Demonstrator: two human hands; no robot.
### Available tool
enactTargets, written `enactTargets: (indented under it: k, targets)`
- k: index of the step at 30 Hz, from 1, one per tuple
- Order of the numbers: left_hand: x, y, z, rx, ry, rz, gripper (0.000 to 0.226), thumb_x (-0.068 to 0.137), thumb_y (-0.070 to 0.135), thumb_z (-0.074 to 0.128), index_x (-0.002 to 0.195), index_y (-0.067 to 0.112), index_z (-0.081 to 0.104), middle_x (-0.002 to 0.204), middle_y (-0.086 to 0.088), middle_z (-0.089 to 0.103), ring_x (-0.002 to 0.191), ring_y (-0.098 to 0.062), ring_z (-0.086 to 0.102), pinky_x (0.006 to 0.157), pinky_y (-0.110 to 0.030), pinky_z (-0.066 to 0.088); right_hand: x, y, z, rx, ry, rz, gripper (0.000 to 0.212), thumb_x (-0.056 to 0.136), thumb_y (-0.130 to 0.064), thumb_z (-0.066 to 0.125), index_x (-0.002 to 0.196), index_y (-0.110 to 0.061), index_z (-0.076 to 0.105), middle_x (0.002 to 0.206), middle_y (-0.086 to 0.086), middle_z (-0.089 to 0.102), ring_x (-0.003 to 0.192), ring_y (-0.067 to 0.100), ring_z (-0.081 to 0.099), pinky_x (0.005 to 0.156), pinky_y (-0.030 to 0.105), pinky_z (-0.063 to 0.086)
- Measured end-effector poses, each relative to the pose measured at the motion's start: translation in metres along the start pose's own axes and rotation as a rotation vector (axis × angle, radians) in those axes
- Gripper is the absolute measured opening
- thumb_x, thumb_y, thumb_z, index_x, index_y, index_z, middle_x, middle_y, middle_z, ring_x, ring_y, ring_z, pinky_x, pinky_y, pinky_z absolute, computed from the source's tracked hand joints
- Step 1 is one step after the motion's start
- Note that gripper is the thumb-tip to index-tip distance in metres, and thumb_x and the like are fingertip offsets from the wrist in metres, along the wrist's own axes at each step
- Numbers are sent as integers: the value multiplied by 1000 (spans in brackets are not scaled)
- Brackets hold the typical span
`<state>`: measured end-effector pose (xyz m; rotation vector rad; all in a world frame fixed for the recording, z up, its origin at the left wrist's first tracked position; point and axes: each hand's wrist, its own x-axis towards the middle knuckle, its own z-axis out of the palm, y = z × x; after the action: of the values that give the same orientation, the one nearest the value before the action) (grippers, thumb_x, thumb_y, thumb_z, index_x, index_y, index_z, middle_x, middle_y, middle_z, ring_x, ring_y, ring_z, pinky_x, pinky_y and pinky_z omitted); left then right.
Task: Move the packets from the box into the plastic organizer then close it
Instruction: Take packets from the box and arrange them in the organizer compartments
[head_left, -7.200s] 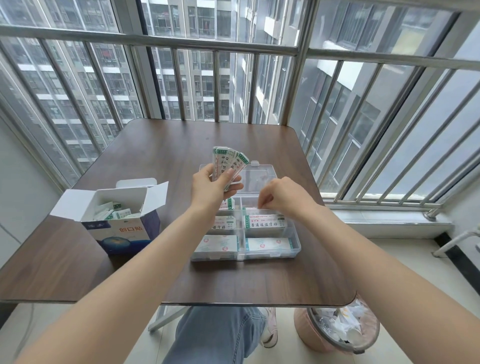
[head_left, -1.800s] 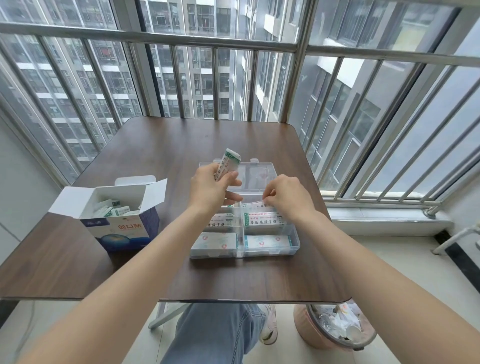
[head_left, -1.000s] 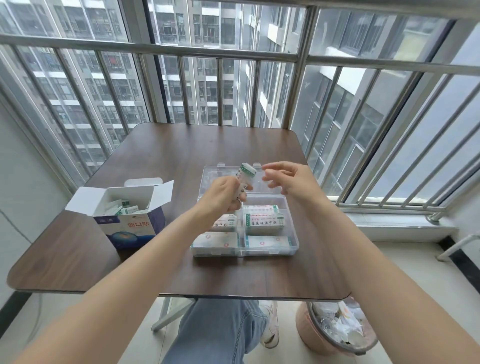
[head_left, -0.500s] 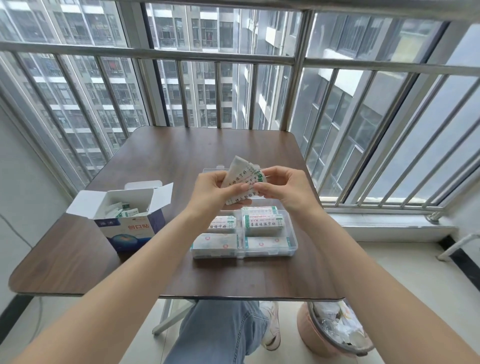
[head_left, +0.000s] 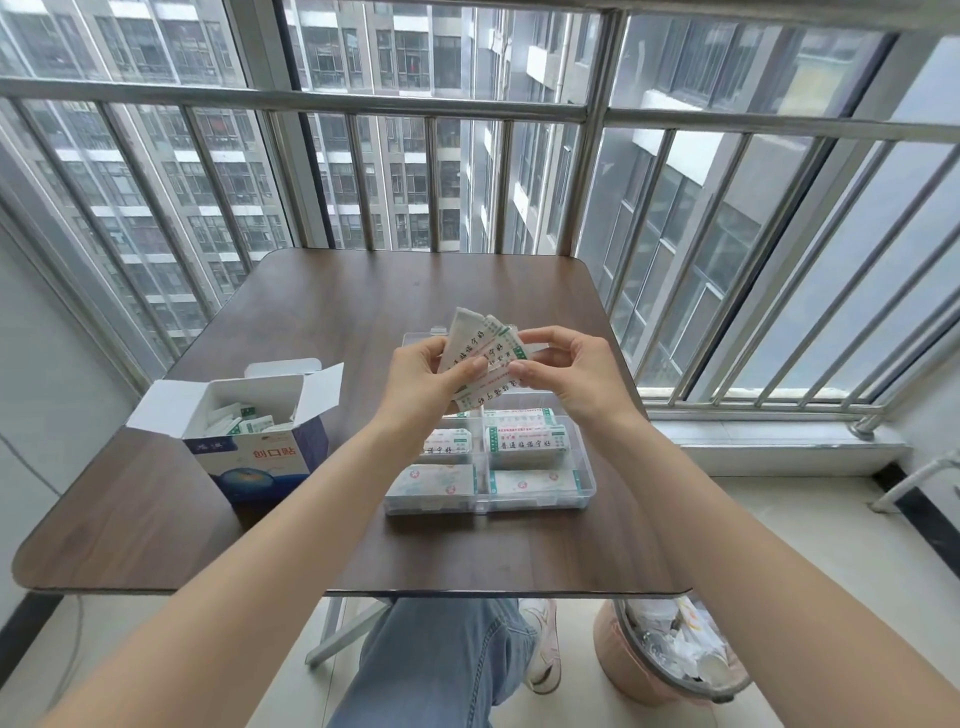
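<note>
Left hand (head_left: 421, 382): thumb and fingers clamped on a fanned bunch of bandage packets (head_left: 480, 358), raised above the organizer.
Right hand (head_left: 576, 374): pinches the fan's 3 o'clock edge.
Plastic organizer (head_left: 584, 486): lid open, on table (head_left: 337, 296); compartments hold packets.
Box (head_left: 260, 441): flaps open at organizer's 9 o'clock, packets inside.

The organizer (head_left: 488, 467) lies open, its near compartments already filled with packets. Above its far part both hands fan packets (head_left: 480, 358), blocking the way down there. Left of the organizer stands the box (head_left: 254, 436), flaps up; bare desk (head_left: 363, 291) lies beyond it.
</note>
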<state>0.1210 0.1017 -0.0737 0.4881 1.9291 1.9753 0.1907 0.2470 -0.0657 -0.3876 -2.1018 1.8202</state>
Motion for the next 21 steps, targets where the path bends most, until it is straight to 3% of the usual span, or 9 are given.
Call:
enactTargets:
  k: [5,12,17,21]
  targets:
    - [0,2,-2,-16,-66,-63,8,83,9,68,88,15,67,83,-1,70,68,-11,69,56,-26,55,-1,1,-2,35,-30,9,29,78,0,72,106,-8,66,81,5,71,70,8,66,66,16,51]
    - [0,4,1,10,-80,-50,7,87,18,65,93,18,67,89,-2,70,78,-15,69,61,-26,57,0,5,-3,40,59,28,30,77,-1,73,106,-3,66,92,17,71,85,23,69,78,24,56]
    - [-1,6,3,21,-80,-77,16,95,23,53,94,14,67,93,-10,70,82,-24,70,65,-29,59,-2,4,-4,55,-5,24,33,81,-1,69,112,-11,64,86,8,69,82,17,65,70,18,53]
    - [-1,7,4,25,-96,-87,13,93,17,57,98,11,68,90,-9,71,74,-22,72,59,-25,57,-2,3,-4,66,-6,41,25,82,1,67,106,-5,62,87,8,69,77,14,63,65,15,50]
